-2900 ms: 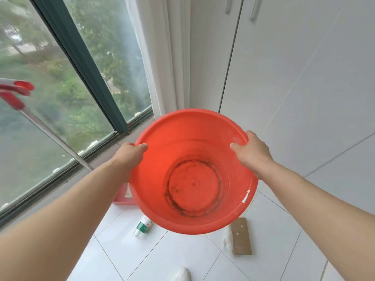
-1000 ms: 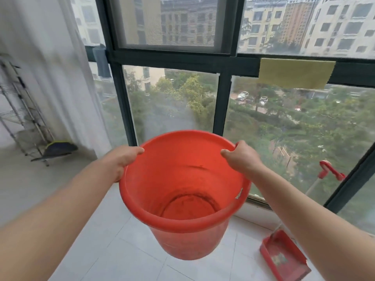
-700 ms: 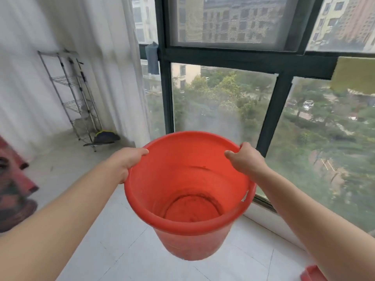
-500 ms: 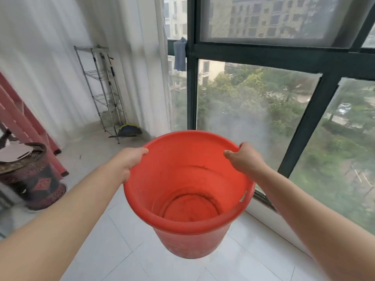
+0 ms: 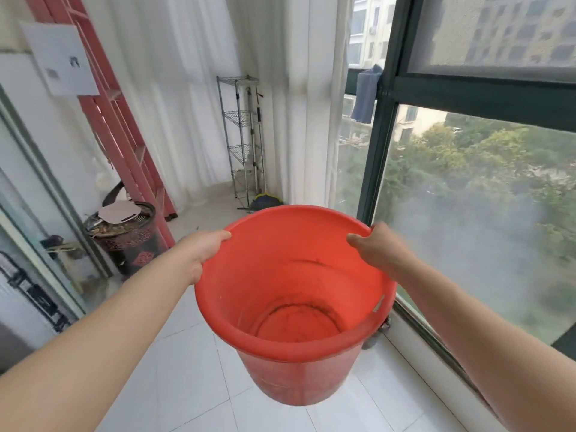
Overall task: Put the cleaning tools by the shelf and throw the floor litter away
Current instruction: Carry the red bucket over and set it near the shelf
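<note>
Left hand and right hand clasp the bucket rim — carry it level to the shelf, set down gently.

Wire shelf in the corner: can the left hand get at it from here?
Probably not yet. The left hand grips the red bucket rim, as does the right hand, and the wire shelf stands well beyond, across open floor.

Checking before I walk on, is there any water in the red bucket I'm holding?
No, the red bucket is empty, showing only a dry bottom with a dark ring.
</note>
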A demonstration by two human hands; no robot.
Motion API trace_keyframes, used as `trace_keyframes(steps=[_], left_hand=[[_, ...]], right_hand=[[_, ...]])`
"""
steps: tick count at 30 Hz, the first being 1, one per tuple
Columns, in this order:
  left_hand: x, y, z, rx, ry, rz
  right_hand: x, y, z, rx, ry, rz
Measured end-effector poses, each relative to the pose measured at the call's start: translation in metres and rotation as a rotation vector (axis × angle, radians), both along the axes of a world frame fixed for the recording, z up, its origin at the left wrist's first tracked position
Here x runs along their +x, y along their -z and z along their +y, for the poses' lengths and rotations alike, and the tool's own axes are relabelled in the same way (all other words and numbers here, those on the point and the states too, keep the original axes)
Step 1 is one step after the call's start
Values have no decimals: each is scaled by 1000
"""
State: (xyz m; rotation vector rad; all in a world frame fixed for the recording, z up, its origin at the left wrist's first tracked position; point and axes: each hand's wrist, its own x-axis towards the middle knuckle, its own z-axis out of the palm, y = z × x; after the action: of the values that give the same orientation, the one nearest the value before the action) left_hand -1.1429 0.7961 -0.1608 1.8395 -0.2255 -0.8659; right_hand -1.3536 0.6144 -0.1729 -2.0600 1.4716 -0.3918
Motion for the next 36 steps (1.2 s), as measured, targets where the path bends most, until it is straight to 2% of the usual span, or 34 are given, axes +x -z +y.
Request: trace_keyframes(steps=[10,16,21,27,36], left_hand=[[56,3,-36,-63,-209,-45],[120,14,-46,-9,-278,-42],[195,20,-63,7,-287,-2],[286,18,-91,9,-307,-52],[392,10,-143,-60,-389,-41]], right_hand=[[84,-9,-60,-18,-179,7],[158,-1,-84,30,-225,-7],[238,4,-103,3,-269,32],[334,6,-128,-36,-274,63],[444,5,-176,-9,-260,-34]])
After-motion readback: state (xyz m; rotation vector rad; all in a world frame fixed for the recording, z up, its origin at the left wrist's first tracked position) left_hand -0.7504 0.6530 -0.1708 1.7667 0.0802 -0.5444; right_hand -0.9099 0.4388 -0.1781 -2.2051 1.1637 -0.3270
